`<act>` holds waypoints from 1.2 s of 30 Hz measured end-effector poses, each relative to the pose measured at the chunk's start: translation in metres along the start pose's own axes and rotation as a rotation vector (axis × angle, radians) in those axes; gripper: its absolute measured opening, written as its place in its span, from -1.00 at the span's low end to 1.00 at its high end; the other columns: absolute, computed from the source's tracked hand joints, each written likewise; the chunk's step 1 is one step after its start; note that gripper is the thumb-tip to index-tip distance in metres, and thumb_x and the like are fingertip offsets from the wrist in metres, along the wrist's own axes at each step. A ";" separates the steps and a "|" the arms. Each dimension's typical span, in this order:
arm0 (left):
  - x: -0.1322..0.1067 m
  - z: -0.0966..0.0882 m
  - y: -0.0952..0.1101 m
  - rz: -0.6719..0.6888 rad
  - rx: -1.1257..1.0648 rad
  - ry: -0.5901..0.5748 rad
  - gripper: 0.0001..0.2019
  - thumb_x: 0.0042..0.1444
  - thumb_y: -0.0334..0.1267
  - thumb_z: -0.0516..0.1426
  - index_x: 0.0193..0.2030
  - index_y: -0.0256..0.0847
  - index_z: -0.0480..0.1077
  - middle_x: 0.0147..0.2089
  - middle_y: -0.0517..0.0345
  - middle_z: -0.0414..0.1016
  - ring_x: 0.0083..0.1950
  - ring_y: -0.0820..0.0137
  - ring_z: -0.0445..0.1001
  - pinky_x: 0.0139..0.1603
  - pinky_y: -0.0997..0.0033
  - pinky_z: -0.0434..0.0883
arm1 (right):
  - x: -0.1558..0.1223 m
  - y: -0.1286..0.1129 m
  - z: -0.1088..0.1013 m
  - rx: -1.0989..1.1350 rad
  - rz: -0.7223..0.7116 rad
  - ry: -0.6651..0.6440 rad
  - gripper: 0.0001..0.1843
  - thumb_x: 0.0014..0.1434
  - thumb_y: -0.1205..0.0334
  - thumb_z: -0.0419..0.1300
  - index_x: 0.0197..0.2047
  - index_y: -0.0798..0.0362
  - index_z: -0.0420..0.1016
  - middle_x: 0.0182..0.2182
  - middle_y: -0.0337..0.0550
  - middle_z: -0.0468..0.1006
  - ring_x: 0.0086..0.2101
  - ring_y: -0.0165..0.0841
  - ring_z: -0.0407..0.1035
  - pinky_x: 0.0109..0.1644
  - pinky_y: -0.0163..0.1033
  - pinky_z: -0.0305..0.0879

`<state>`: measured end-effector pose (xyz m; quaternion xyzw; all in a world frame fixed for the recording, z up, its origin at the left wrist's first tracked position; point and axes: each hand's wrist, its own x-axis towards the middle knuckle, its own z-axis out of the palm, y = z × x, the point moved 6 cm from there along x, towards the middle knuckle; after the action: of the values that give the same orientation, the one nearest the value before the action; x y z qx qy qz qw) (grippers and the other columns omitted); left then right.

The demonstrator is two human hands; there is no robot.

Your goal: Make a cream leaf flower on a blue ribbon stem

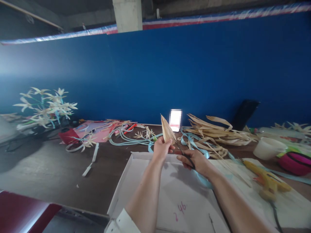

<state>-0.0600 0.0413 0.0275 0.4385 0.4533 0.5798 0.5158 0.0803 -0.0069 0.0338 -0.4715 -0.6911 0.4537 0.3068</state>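
Note:
My left hand (165,148) is closed around the lower part of a dried corn husk (166,130), whose pointed tip stands upward. In my right hand (194,160) is a pair of dark scissors (186,158), with the fingers around the handles. The blades point up and left toward the husk's right side; whether they touch it is hard to tell. Both hands are above a white box lid (170,184) with pink handwriting on it. Beyond the hands lies a pile of dried corn husks (216,131), with light blue ribbon (191,140) near it.
A yellow glue gun (267,178) lies on white paper at the right, near a white cup (268,149) and a pink pouch (296,162). Husk flowers (46,108) stand at the far left. Pale blue tubing (126,140) lies mid-table. A blue panel (155,74) rises behind.

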 end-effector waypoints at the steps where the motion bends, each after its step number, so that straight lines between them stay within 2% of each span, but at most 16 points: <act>1: -0.001 0.001 0.000 0.003 -0.006 -0.005 -0.79 -0.07 -0.17 0.20 -0.36 -0.27 0.36 -0.62 0.22 0.38 -0.62 0.52 0.36 -0.64 0.60 0.26 | 0.000 0.000 0.000 0.000 0.003 -0.001 -0.47 0.03 -0.16 0.15 -0.19 0.16 0.51 -0.66 -0.26 0.32 -0.64 -0.49 0.14 -0.56 -0.35 0.02; 8: -0.006 0.003 0.004 -0.034 -0.025 0.004 -0.79 -0.08 -0.18 0.20 -0.34 -0.26 0.35 -0.55 0.21 0.41 -0.58 0.51 0.39 -0.65 0.60 0.23 | 0.001 -0.001 0.000 -0.039 -0.001 0.008 -0.50 0.04 -0.14 0.15 -0.24 0.17 0.52 -0.66 -0.24 0.34 -0.65 -0.49 0.15 -0.57 -0.34 0.04; 13: -0.006 0.003 0.004 -0.044 -0.002 -0.001 -0.79 -0.09 -0.17 0.21 -0.36 -0.24 0.36 -0.53 0.22 0.41 -0.57 0.51 0.38 -0.62 0.59 0.24 | 0.001 0.002 0.000 -0.018 0.002 0.017 -0.47 0.04 -0.11 0.17 -0.09 0.15 0.49 -0.67 -0.27 0.33 -0.65 -0.49 0.15 -0.57 -0.35 0.06; 16: -0.006 0.003 0.002 -0.045 0.010 -0.014 -0.78 -0.10 -0.15 0.21 -0.38 -0.24 0.36 -0.56 0.23 0.38 -0.58 0.52 0.34 -0.63 0.59 0.22 | 0.002 0.005 -0.001 -0.017 0.015 0.021 -0.48 0.03 -0.12 0.18 -0.13 0.16 0.51 -0.67 -0.26 0.34 -0.64 -0.49 0.17 -0.56 -0.34 0.07; 19: -0.004 0.005 -0.001 -0.042 0.034 -0.063 -0.78 -0.09 -0.14 0.21 -0.39 -0.24 0.35 -0.60 0.24 0.35 -0.61 0.53 0.31 -0.63 0.58 0.21 | 0.003 0.006 -0.002 -0.023 0.014 0.041 -0.50 0.01 -0.15 0.17 -0.23 0.15 0.54 -0.65 -0.24 0.37 -0.64 -0.48 0.19 -0.55 -0.34 0.09; 23: -0.002 0.008 -0.007 -0.033 0.074 -0.127 -0.75 -0.08 -0.09 0.19 -0.42 -0.25 0.35 -0.65 0.23 0.33 -0.65 0.53 0.25 -0.65 0.57 0.17 | 0.004 0.006 -0.003 -0.008 0.009 0.056 -0.52 -0.01 -0.14 0.20 -0.27 0.13 0.55 -0.65 -0.24 0.38 -0.64 -0.48 0.20 -0.56 -0.34 0.09; 31: -0.002 0.010 -0.010 -0.041 0.045 -0.140 -0.72 -0.11 -0.06 0.20 -0.41 -0.25 0.34 -0.64 0.24 0.31 -0.66 0.55 0.23 -0.65 0.58 0.15 | 0.002 -0.002 -0.004 0.007 0.017 0.063 -0.48 -0.04 -0.12 0.23 -0.16 0.13 0.56 -0.70 -0.27 0.33 -0.68 -0.50 0.15 -0.61 -0.35 0.05; 36: -0.006 0.013 -0.005 -0.043 -0.011 -0.164 -0.72 -0.11 -0.07 0.21 -0.44 -0.25 0.32 -0.68 0.32 0.21 -0.70 0.61 0.09 -0.69 0.59 0.02 | 0.002 0.000 -0.005 0.019 0.021 0.070 -0.46 -0.06 -0.13 0.24 -0.16 0.13 0.56 -0.71 -0.27 0.33 -0.69 -0.50 0.15 -0.61 -0.35 0.05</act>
<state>-0.0460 0.0365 0.0250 0.4718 0.4155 0.5331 0.5661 0.0836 -0.0035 0.0352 -0.4916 -0.6705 0.4467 0.3305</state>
